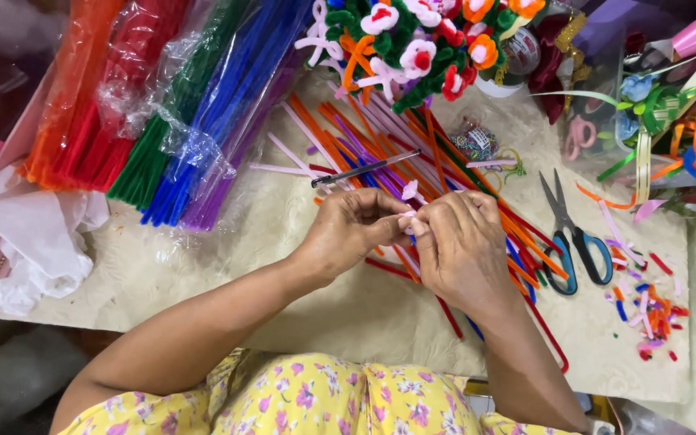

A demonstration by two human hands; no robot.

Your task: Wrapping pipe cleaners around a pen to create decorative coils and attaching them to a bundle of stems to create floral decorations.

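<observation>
My left hand point(350, 229) and my right hand point(459, 246) meet over the table, both pinching a small pale pink pipe cleaner piece point(408, 193) bent into a loop. Its curled end sticks up between my fingertips. Under the hands lies a loose spread of orange, red, purple and pink pipe cleaners point(380, 149). A thin dark stick point(364, 168) rests across them just beyond my left hand. Blue-handled scissors point(575, 242) lie to the right of my right hand.
Bagged bundles of orange, red, green, blue and purple pipe cleaners point(163, 105) lie at the back left. A bouquet of finished pipe cleaner flowers point(420, 44) stands at the back. Cut scraps point(646, 306) litter the right. Ribbons and clutter point(670, 121) fill the right corner; white cloth point(38, 238) lies left.
</observation>
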